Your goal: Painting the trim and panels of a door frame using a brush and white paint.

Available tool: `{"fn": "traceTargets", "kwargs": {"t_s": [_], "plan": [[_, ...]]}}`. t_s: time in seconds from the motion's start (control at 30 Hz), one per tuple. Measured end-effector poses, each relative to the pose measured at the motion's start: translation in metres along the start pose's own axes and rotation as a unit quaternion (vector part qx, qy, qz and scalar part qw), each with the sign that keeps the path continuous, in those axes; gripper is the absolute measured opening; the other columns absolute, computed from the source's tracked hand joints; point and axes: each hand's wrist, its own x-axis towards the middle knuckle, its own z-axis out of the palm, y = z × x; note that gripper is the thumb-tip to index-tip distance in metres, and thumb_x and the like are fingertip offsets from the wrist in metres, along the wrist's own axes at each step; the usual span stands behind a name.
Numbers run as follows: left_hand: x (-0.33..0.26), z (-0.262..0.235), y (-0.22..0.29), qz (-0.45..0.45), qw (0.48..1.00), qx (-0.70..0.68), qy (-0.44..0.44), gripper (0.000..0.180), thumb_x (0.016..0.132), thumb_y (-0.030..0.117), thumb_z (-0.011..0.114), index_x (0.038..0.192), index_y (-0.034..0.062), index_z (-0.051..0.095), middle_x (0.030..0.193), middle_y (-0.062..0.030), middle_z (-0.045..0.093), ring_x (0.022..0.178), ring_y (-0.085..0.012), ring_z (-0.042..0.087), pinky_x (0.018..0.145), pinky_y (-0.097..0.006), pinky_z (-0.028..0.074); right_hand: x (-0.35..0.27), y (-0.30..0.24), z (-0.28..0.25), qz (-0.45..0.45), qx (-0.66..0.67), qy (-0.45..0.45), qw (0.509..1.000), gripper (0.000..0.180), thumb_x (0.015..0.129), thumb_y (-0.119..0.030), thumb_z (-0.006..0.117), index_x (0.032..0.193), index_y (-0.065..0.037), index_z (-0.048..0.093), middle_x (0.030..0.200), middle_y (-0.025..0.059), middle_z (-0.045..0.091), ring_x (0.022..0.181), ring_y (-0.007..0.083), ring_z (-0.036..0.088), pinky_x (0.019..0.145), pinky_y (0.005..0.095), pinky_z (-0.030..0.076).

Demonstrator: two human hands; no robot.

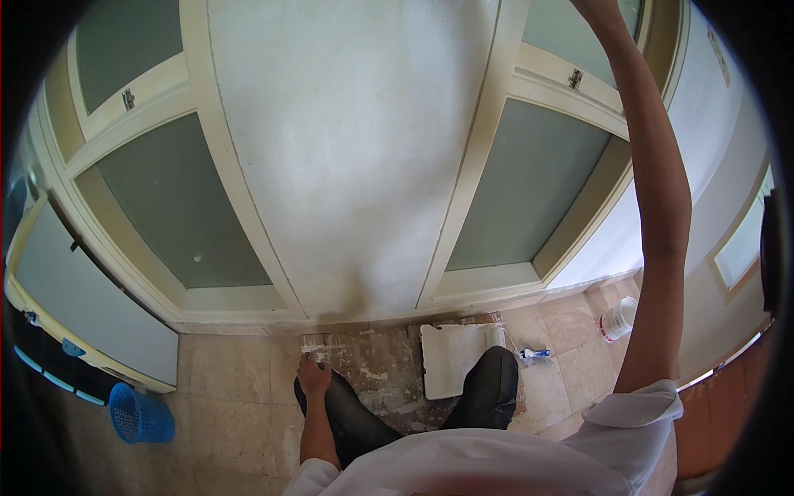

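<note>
Both hands differ: left hand (pixel 313 376) rests fisted on the knee, right out of view; white paint tray (pixel 453 357) and red-labelled tub (pixel 617 318) sit nearby.

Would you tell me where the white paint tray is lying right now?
In the head view, the white paint tray lies on the floor at the foot of the wall, just ahead of the person's right knee, centre-right.

blue basket (pixel 141 416) | white tub (pixel 618 318) | perhaps a paint tray (pixel 451 360)

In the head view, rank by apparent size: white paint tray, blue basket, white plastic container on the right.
1. white paint tray, clearly largest.
2. blue basket.
3. white plastic container, smallest. The fisheye shrinks things near the rim, so the basket may look smaller than it is.
</note>
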Motion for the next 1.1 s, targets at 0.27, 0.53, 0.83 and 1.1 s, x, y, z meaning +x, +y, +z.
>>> {"fn": "traceTargets", "kwargs": {"t_s": [0.27, 0.53, 0.83, 1.1], "plan": [[-0.001, 0.001, -0.010, 0.000, 0.999, -0.007, 0.034, 0.056, 0.084, 0.033, 0.065, 0.128, -0.0005, 0.053, 0.134, -0.0213, 0.050, 0.124, -0.0368, 0.049, 0.104, -0.046, 0.040, -0.129, -0.021, 0.056, -0.163, -0.168, -0.200, 0.951, 0.033, 0.079, -0.004, 0.068, 0.111, -0.010, 0.063, 0.119, 0.0092, 0.067, 0.091, 0.0265, 0.069, 0.073, 0.0335, 0.058], [-0.011, -0.010, -0.013, 0.001, 0.999, 0.024, 0.030, 0.057, 0.083, 0.030, 0.067, 0.129, 0.0002, 0.053, 0.135, -0.0194, 0.050, 0.124, -0.0347, 0.050, 0.103, -0.047, 0.040, -0.101, -0.048, 0.066, 0.048, -0.074, -0.315, 0.945, 0.015, 0.084, -0.003, 0.068, 0.098, -0.001, 0.065, 0.100, 0.0080, 0.070, 0.078, 0.0161, 0.067, 0.061, 0.0316, 0.053], [-0.016, -0.015, -0.026, -0.017, 0.999, 0.015, 0.036, 0.056, 0.083, 0.027, 0.066, 0.130, 0.0010, 0.052, 0.133, -0.0185, 0.051, 0.122, -0.0350, 0.051, 0.101, -0.047, 0.041, -0.005, -0.026, 0.079, -0.105, -0.085, 0.009, 0.991, 0.006, 0.090, -0.006, 0.066, 0.094, -0.002, 0.066, 0.084, 0.0087, 0.070, 0.078, 0.0133, 0.068, 0.070, 0.0285, 0.057], [-0.009, -0.010, -0.019, -0.012, 0.999, 0.001, 0.031, 0.058, 0.082, 0.029, 0.067, 0.130, 0.0002, 0.051, 0.133, -0.0189, 0.051, 0.121, -0.0350, 0.051, 0.101, -0.047, 0.042, -0.166, -0.070, 0.101, -0.187, -0.073, -0.228, 0.953, 0.041, 0.076, -0.013, 0.070, 0.116, -0.017, 0.063, 0.124, 0.0033, 0.064, 0.093, 0.0223, 0.069, 0.068, 0.0338, 0.057]]}}
